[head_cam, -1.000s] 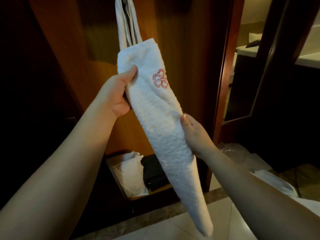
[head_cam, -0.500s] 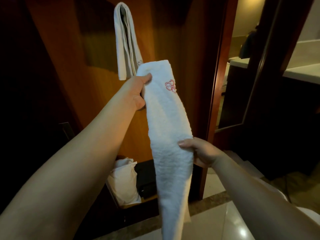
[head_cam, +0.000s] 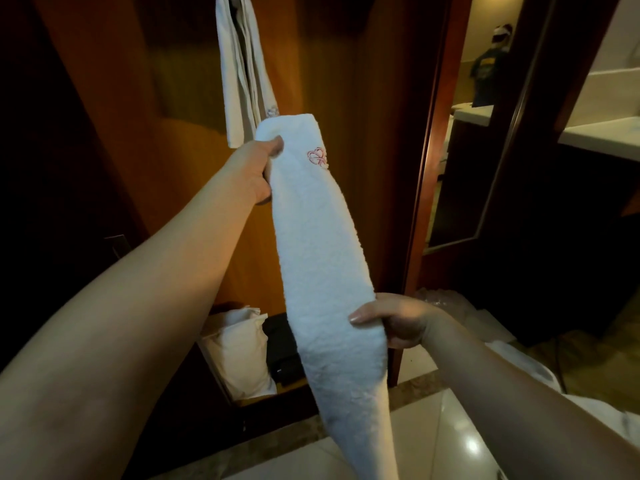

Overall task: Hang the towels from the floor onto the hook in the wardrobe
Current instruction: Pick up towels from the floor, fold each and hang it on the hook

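I'm holding the folded towel [head_cam: 322, 258] stretched on a slant through the middle of the frame, its logo end up near centre top, its loose tail dangling toward the bottom edge over the tiled floor [head_cam: 433, 441]. My left hand [head_cam: 254, 171] is pinching the upper end, thumb on the front face; my right hand [head_cam: 394, 320] is gripping it lower down, thumb laid across the front, fingers wrapped behind. Just above my left hand, in the upper middle of the frame, another towel [head_cam: 239, 81] is already hanging against the wardrobe's wooden back panel [head_cam: 363, 98] — the hook itself is out of sight, so I'm judging its position only from where that cloth is hanging.

The risks, as I'm reading them: I'm bringing a thick fold up to a hook already loaded, and it may not seat — sliding off, or dragging the hanging towel down with it. The tail is swinging free, and letting go low too early could let its weight tug the top loose. A white bag [head_cam: 239, 351] is sitting in the lower left of the wardrobe, right below.
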The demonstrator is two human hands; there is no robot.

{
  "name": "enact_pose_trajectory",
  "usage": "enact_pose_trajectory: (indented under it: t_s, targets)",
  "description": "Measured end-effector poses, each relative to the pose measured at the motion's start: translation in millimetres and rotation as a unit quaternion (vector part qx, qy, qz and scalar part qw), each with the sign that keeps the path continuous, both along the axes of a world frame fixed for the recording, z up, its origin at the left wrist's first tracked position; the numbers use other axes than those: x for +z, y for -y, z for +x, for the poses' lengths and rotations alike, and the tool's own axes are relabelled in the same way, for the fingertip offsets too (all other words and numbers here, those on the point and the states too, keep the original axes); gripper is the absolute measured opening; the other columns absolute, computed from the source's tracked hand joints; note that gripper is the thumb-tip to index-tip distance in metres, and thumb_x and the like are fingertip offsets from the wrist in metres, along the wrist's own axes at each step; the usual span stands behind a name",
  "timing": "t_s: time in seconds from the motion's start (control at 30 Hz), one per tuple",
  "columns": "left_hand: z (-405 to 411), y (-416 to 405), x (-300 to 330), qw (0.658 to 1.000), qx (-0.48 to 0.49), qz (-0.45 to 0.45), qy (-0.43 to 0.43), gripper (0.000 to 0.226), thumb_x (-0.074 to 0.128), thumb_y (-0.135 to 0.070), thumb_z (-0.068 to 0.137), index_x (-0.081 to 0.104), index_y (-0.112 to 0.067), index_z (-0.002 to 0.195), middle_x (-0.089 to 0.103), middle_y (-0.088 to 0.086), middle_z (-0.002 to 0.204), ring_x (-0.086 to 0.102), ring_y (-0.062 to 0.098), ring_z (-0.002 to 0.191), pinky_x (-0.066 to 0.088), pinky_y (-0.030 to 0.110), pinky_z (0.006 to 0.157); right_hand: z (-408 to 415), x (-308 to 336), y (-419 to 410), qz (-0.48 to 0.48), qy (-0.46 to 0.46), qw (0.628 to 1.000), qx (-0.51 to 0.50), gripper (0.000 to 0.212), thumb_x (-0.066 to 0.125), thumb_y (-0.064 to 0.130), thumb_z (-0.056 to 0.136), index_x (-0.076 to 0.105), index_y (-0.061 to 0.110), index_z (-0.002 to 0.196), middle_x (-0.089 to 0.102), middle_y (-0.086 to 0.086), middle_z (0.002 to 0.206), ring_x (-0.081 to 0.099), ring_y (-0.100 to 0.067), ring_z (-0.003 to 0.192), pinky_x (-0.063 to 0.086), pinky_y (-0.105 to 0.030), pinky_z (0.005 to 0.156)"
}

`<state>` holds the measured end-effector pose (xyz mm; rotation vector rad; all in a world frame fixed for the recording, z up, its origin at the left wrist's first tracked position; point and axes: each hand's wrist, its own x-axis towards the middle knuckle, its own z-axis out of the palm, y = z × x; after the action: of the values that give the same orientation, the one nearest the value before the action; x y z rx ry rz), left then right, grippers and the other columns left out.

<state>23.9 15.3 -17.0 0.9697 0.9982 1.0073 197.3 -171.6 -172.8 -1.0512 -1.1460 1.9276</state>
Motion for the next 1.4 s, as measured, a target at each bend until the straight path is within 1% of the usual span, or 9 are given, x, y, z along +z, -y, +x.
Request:
enact_pose_trajectory:
  t_s: [0.13,0.3,0.47,0.63,0.87,1.03,1.17,1.27,1.4]
  targets:
    - [-3,-17,-10,0.999,0.004,-0.041,0.004,0.030,0.076,-0.014,0.085,0.054,-0.015,0.104,0.077,0.019,0.091,0.075,0.041,0.077,0.060,0.060,0.069,-2,8,2,-0.027,-0.009,0.999,-0.019,0.044,0.061,0.016,0.079,0.060,0.004,0.121,0.075,-0.007,0.112,0.071,-0.020,0.106,0.056,-0.028,0.087]
    - [0,-29,-31,0.997,-0.002,-0.065,-0.031,0.044,0.074,-0.015,0.089,0.053,-0.013,0.127,0.073,0.019,0.105,0.075,0.037,0.076,0.062,0.055,0.066,1,17,3,-0.023,-0.057,0.998,-0.028,0.084,0.099,0.029,0.050,0.064,0.002,0.121,0.072,-0.015,0.117,0.070,-0.028,0.110,0.058,-0.035,0.088]
    - [-2,-36,-66,0.994,-0.045,-0.059,-0.084,0.051,0.061,-0.022,0.100,0.045,-0.009,0.146,0.072,0.015,0.106,0.076,0.029,0.083,0.061,0.037,0.055,1,31,-6,0.008,-0.128,0.990,-0.061,0.066,0.095,0.028,0.061,0.074,0.005,0.118,0.072,-0.016,0.120,0.070,-0.031,0.111,0.058,-0.039,0.087]
    - [-8,-23,-121,0.975,-0.163,-0.083,-0.124,0.056,0.046,-0.045,0.105,0.047,-0.006,0.145,0.062,0.020,0.134,0.064,0.036,0.115,0.053,0.049,0.092,3,57,-31,0.083,-0.173,0.967,-0.167,0.036,0.069,0.036,0.086,0.079,0.014,0.112,0.072,-0.012,0.122,0.069,-0.028,0.114,0.058,-0.036,0.086]
    - [-11,45,-117,0.985,-0.020,0.151,-0.082,0.052,0.035,-0.059,0.102,0.065,-0.021,0.118,0.072,-0.005,0.112,0.065,0.015,0.110,0.048,0.037,0.094,2,90,-60,0.123,-0.180,0.946,-0.242,0.052,0.042,0.049,0.102,0.055,0.015,0.139,0.065,-0.010,0.137,0.063,-0.027,0.124,0.057,-0.039,0.094]
    - [-16,98,-122,0.912,0.011,0.385,-0.145,0.057,0.058,-0.057,0.088,0.041,-0.039,0.139,0.047,-0.029,0.134,0.045,-0.011,0.125,0.040,0.016,0.099,-12,122,-72,0.156,-0.132,0.942,-0.265,0.065,0.032,0.059,0.103,0.044,0.015,0.149,0.062,-0.012,0.139,0.061,-0.031,0.127,0.051,-0.050,0.102]
    - [-3,102,-123,0.882,0.014,0.411,-0.231,0.081,0.061,-0.051,0.083,0.017,-0.042,0.150,0.033,-0.014,0.154,0.039,0.007,0.139,0.047,0.039,0.107,-24,142,-83,0.183,-0.115,0.927,-0.307,0.063,0.034,0.060,0.102,0.042,0.018,0.149,0.061,-0.012,0.139,0.059,-0.033,0.127,0.046,-0.058,0.105]
    - [6,94,-123,0.853,0.058,0.419,-0.306,0.081,0.067,-0.048,0.088,0.014,-0.045,0.149,0.037,-0.009,0.155,0.051,0.006,0.126,0.053,0.027,0.092,-30,155,-90,0.199,-0.121,0.910,-0.343,0.059,0.038,0.058,0.102,0.038,0.020,0.149,0.059,-0.010,0.137,0.058,-0.031,0.125,0.053,-0.055,0.097]
    - [2,69,-138,0.870,0.117,0.358,-0.319,0.050,0.066,-0.039,0.091,0.044,-0.037,0.136,0.060,-0.021,0.106,0.062,0.000,0.092,0.054,0.024,0.070,-28,167,-97,0.212,-0.133,0.898,-0.362,0.059,0.041,0.057,0.102,0.037,0.020,0.148,0.060,-0.012,0.134,0.061,-0.033,0.121,0.059,-0.051,0.083]
